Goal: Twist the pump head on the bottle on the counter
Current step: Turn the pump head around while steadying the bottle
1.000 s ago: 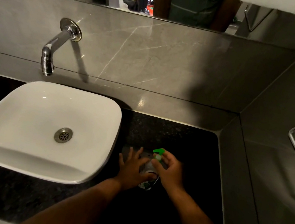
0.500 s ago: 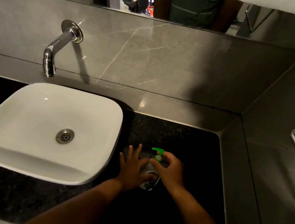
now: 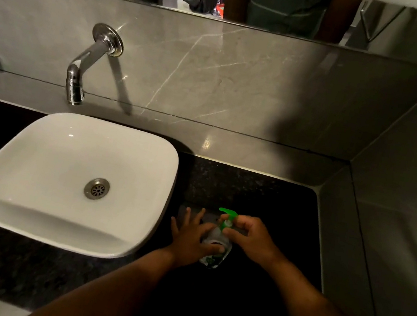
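On the dark counter (image 3: 265, 193), just right of the white basin (image 3: 72, 181), we see the clear bottle (image 3: 215, 245) standing upright between two bare hands. The left hand (image 3: 192, 235) lies against the bottle's left side, fingers spread and pointing away from us, the thumb pressed across the bottle's front; it steadies the bottle rather than closing round it. The right hand (image 3: 253, 239) comes in from the right with the wrist bent, its thumb and curled fingers pinched on the neck of the green pump head (image 3: 229, 215), whose spout points left, toward the basin. Both forearms reach in from the lower edge of the view. Right of the bottle the counter runs bare to the grey side wall (image 3: 391, 190); behind the bottle there is open counter up to the marble backsplash (image 3: 216, 75). The chrome tap (image 3: 83, 71) juts from the backsplash above the basin. The bottle carries a label with green on it, but we cannot read it.
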Demonstrator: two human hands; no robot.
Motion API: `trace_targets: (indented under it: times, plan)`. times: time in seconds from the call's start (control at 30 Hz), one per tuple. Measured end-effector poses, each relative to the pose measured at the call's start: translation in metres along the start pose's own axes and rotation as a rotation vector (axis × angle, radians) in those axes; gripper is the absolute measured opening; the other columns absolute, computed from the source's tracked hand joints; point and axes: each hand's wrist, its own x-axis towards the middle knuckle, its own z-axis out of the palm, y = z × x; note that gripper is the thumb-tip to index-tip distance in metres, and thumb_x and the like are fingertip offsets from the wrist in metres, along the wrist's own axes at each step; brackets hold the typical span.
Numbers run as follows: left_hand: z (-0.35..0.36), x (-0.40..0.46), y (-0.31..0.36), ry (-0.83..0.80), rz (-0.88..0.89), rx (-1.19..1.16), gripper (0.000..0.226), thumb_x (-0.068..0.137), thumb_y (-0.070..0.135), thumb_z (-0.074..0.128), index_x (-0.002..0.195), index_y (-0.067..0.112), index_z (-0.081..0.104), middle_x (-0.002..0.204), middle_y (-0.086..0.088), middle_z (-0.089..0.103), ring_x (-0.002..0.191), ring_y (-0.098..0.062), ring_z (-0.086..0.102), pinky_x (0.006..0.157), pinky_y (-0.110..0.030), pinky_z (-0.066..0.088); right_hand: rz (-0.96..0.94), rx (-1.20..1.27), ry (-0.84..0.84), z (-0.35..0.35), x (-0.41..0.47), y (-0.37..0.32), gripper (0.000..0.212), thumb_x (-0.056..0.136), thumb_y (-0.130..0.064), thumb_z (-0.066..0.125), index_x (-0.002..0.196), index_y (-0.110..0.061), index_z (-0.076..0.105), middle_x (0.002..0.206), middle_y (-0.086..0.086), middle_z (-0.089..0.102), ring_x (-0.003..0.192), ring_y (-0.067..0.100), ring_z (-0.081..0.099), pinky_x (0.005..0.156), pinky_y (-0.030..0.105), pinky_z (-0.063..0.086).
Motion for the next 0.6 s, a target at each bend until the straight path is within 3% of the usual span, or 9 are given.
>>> trace_targets:
  times: [0.07,0.13,0.2,0.3,0.4,0.6]
  plan:
    - [0.002,-0.001,0.003,0.048,-0.021,0.041,0.081,0.060,0.085,0.047,0.129,0.044,0.047,0.160,0.009,0.008,0.144,-0.022,-0.018,0.100,-0.060,-0.027,0.004,0.070,0.091,0.011,-0.002,0.003,0.029,0.083,-0.002,0.068,0.106,-0.019,0.068,0.110,0.006,0.072,0.098,0.010,0.069,0.088,0.030,0.057]
    - [0.003,-0.002,0.007,0.106,-0.027,0.093,0.083,0.057,0.088,0.043,0.126,0.042,0.051,0.159,0.008,0.012,0.144,-0.022,-0.016,0.099,-0.061,-0.027,0.007,0.063,0.201,0.022,-0.004,0.006,0.029,0.083,-0.005,0.069,0.102,-0.026,0.068,0.106,-0.002,0.073,0.097,0.004,0.068,0.103,0.049,0.048]
    - [0.005,-0.003,0.010,0.165,-0.024,0.151,0.082,0.057,0.087,0.039,0.122,0.040,0.054,0.159,0.006,0.013,0.144,-0.023,-0.015,0.099,-0.062,-0.027,-0.007,-0.006,0.303,0.031,-0.005,0.011,0.020,0.082,-0.015,0.070,0.092,-0.032,0.070,0.093,-0.008,0.075,0.090,0.004,0.069,0.110,0.059,0.035]
    - [0.010,-0.004,0.013,0.259,-0.025,0.242,0.077,0.058,0.085,0.034,0.114,0.037,0.058,0.158,0.003,0.015,0.145,-0.027,-0.013,0.097,-0.060,-0.031,-0.004,-0.084,0.436,0.043,-0.002,0.015,0.008,0.082,-0.024,0.070,0.089,-0.027,0.071,0.082,-0.010,0.074,0.078,0.001,0.067,0.112,0.056,0.032]
    - [0.014,-0.003,0.014,0.293,-0.045,0.304,0.071,0.059,0.083,0.038,0.110,0.039,0.059,0.159,0.002,0.013,0.144,-0.030,-0.014,0.091,-0.056,-0.037,0.035,-0.120,0.517,0.050,0.000,0.015,0.019,0.082,-0.027,0.070,0.098,-0.016,0.072,0.090,-0.001,0.075,0.086,0.010,0.067,0.115,0.050,0.028]
    - [0.014,-0.003,0.017,0.279,-0.043,0.317,0.068,0.061,0.082,0.042,0.116,0.044,0.054,0.161,0.002,0.003,0.143,-0.031,-0.021,0.093,-0.056,-0.038,0.035,-0.134,0.559,0.050,-0.006,0.006,0.013,0.081,-0.028,0.071,0.090,-0.020,0.072,0.081,-0.005,0.073,0.080,0.010,0.067,0.100,0.048,0.046]
